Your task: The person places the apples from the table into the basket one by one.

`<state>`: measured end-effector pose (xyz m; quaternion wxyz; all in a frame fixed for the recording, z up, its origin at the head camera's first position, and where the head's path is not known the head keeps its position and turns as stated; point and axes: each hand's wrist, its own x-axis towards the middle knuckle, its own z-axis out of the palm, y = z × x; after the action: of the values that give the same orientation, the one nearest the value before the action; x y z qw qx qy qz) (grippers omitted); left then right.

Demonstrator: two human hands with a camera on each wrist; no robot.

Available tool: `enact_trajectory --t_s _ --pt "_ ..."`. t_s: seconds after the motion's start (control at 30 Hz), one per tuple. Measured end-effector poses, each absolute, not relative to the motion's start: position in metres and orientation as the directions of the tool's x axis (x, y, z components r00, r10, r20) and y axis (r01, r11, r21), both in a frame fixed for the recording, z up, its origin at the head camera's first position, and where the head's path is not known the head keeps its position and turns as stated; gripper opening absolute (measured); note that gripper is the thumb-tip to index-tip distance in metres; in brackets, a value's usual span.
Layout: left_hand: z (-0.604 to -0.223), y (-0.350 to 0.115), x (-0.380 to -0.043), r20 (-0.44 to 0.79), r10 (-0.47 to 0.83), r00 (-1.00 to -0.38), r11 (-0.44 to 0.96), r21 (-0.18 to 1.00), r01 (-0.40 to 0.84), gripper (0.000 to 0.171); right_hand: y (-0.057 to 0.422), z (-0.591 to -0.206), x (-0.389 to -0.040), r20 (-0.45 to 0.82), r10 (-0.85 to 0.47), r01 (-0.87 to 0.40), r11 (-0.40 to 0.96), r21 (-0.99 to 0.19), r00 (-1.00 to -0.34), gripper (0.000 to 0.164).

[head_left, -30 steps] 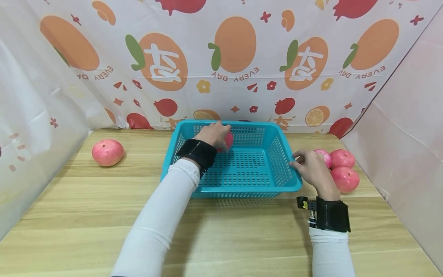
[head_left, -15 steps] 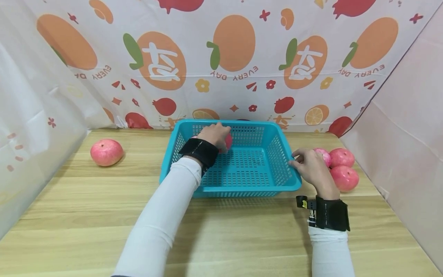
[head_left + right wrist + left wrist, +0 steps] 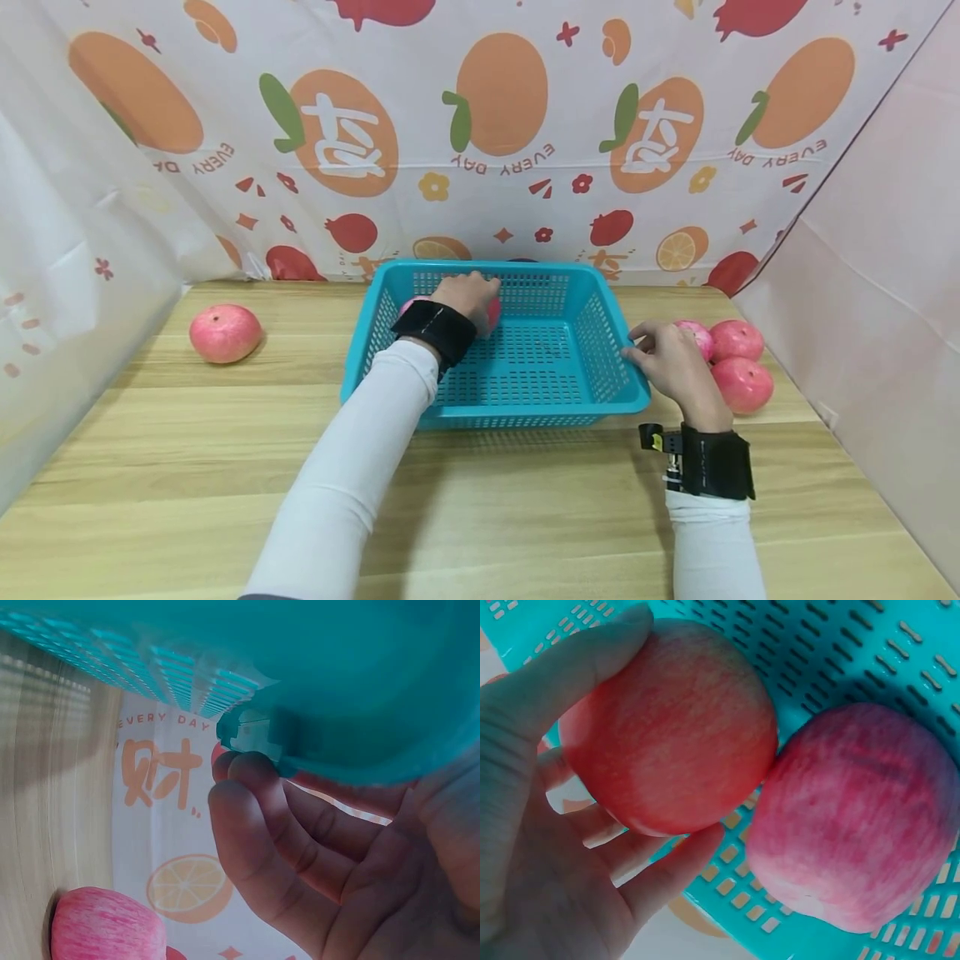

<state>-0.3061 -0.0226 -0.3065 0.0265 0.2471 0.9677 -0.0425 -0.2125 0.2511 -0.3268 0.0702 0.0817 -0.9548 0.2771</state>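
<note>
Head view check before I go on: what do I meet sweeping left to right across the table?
Lone pink apple → blue basket with left hand inside → right hand → front apple of the cluster.

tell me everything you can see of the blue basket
The basket is turquoise, rectangular with rounded corners, and looks like plastic. Slots pierce its walls and floor, below a smooth rim. It stands upright on the wooden table. The right hand grips the rim at its right end. Inside, toward the left end, are a red fruit held by the left hand and a pink fruit beside it.
</note>
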Motion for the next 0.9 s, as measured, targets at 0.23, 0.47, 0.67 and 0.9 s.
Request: enact_trajectory --t_s 0.23,0.47,0.67,0.9 --pt "-0.3078 -0.0242 -0.3062 -0.077 0.479 -0.875 0.875 -0.035 0.482 0.06 0.2505 -0.3255 -0.2124 0.187 -0.117 -0.198 0.834 -0.514 -0.975 0.027" --pt "-0.3134 -0.0251 -0.3046 -0.11 0.449 -0.887 0.891 -0.013 0.453 0.065 0.2501 -0.3269 -0.2126 0.187 -0.121 -0.202 0.832 -0.516 -0.975 0.026" --pt "-0.3125 -0.0256 -0.3018 -0.114 0.459 -0.881 0.885 -0.026 0.464 0.056 0.2508 -0.328 -0.2125 0.181 -0.117 -0.196 0.83 -0.521 -0.977 0.027" --pt "-0.3107 -0.0257 -0.301 -0.134 0.456 -0.88 0.889 0.013 0.458 0.06 0.2509 -0.3277 -0.2119 0.183 -0.117 -0.198 0.829 -0.523 -0.976 0.027"
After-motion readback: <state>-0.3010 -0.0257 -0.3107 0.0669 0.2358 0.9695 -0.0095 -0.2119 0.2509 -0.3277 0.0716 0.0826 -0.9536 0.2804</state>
